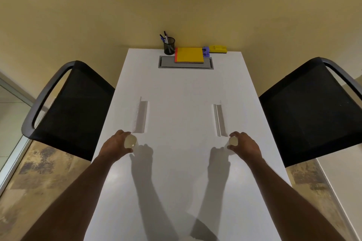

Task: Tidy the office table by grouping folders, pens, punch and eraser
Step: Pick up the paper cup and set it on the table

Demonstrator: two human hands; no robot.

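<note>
Gripping what look like small pale balls, the left hand [117, 144] and right hand [244, 144] sit well apart from the folders [189, 55] at the table's [182, 172] far end.

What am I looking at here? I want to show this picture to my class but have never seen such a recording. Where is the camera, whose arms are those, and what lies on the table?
There is no machine: a person wears one wide-angle camera on the head, looking forward and down, so the arms are their own. The left hand and the right hand each grip a small pale rounded object; what these are I cannot tell. They reach over a long white table with a black chair on either side. At the far end, by the wall, the office things stand in a row: a black mesh cup of pens, a stack of folders with a yellow one on top, a small purple punch, and a yellow eraser. The folders partly cover a grey hatch in the tabletop.
</note>
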